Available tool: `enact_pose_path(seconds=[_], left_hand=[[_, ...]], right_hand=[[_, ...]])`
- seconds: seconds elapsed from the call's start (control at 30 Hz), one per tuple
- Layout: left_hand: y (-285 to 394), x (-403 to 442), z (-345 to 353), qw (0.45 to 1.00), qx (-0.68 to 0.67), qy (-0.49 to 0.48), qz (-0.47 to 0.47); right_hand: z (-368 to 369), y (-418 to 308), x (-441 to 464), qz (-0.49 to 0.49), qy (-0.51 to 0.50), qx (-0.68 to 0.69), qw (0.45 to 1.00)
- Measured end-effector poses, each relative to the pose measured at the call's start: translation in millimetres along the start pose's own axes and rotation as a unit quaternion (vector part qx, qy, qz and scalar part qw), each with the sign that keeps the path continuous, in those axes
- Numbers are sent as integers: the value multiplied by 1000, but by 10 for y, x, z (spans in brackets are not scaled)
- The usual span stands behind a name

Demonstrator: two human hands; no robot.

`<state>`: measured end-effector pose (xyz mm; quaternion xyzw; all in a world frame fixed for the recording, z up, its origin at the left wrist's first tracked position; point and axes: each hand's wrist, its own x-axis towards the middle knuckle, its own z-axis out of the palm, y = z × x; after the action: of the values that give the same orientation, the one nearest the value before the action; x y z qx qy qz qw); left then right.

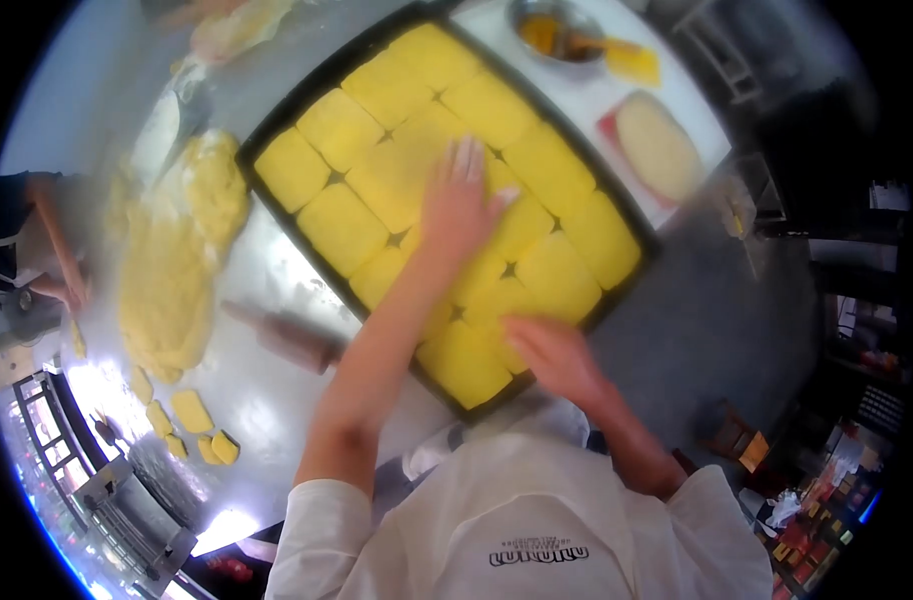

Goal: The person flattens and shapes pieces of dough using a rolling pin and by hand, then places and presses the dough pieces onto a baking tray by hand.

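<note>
A large dark baking tray (607,315) holds several flat yellow dough pieces (362,225) set edge to edge, with small dark gaps where their corners meet. My left hand (459,205) lies flat on the dough near the tray's middle, fingers stretched out and thumb apart. At the near right part of the tray, my right hand (557,355) rests against a dough piece close to the rim. Its fingers are extended and slightly blurred, and no held thing shows. Some of the dough under both hands is hidden.
Left of the tray lie a rolling pin (285,335), a big dough mass (167,290) and several small dough pieces (190,410). A metal bowl (567,50) with orange contents, a yellow brush (632,62) and a pale oval item (659,145) sit top right. Another person (52,230) stands at far left.
</note>
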<state>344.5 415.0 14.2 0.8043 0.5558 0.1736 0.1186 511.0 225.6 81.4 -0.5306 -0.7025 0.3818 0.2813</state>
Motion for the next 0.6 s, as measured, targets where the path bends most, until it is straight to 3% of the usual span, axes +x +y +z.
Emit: enact_pose_path(seconds=[0.3, 0.6], left_hand=[[191, 28, -28, 999, 14, -15, -38], [448, 103, -23, 993, 69, -22, -98]], right_hand=[[-495, 423, 414, -18, -43, 61, 997], [-1054, 828, 792, -116, -40, 68, 990]])
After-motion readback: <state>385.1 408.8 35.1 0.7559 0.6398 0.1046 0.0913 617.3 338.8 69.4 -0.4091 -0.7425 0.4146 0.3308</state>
